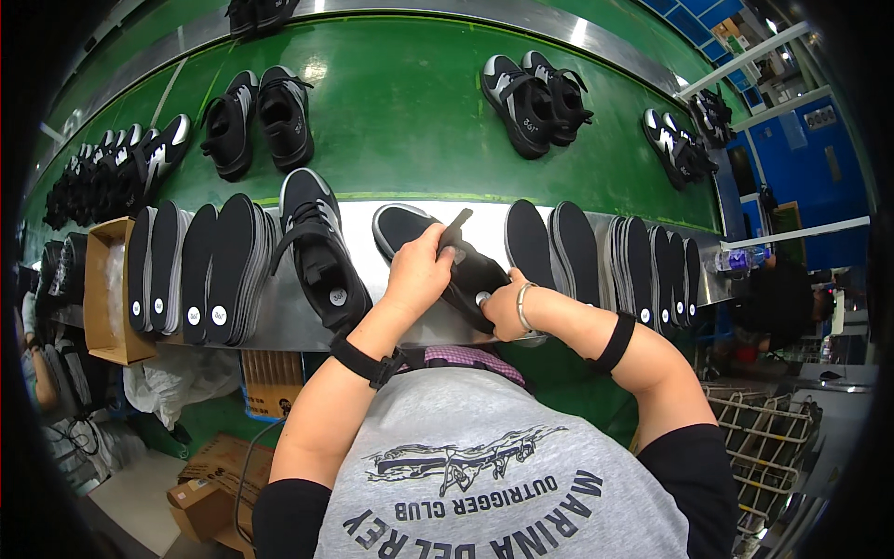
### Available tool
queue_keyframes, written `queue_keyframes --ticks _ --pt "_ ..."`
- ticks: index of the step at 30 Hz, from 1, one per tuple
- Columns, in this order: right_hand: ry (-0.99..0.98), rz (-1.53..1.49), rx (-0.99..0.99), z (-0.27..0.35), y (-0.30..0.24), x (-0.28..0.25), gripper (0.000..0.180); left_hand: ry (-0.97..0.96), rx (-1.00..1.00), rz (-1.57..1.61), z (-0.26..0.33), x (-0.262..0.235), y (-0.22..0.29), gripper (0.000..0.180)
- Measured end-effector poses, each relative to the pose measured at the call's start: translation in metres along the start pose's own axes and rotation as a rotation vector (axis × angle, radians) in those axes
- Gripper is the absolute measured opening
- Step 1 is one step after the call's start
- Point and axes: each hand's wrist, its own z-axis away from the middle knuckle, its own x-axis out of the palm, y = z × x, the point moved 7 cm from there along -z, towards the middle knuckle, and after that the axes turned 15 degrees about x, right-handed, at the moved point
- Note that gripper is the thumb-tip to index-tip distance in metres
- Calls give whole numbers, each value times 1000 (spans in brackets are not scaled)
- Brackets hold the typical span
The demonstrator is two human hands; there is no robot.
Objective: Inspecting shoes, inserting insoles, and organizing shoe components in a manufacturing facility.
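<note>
A black sneaker (399, 222) with a grey-edged toe lies before me, toe pointing away and left. My left hand (421, 270) is closed in a pinch at its opening, where a dark strap or tongue (455, 230) sticks up. My right hand (508, 307) grips the heel end, its fingers at the collar beside a white round label; part of the heel is hidden beneath that hand. Just left of it stands the matching sneaker (315, 244), with an insole bearing a round label inside. To the right, black insoles (529, 244) lie next to my right hand.
Stacked insoles (233, 270) and an open cardboard box (112, 298) line the metal ledge on the left; more insoles (633, 265) lie right. Beyond, a green conveyor belt (396, 112) carries several pairs of sneakers (284, 121). Below are cartons (200, 508) and a wire rack (764, 447).
</note>
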Motion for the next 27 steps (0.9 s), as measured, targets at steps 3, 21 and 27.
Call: queue_keyframes --ticks 3,21,27 --pt "-33 -7 -4 -3 -1 3 44 44 39 9 0 0 -2 18" --pt "564 -1276 -20 28 46 -33 20 451 100 -459 50 -104 24 29" --pt "457 -1327 2 -26 48 8 45 -73 -106 -626 58 -54 -2 80"
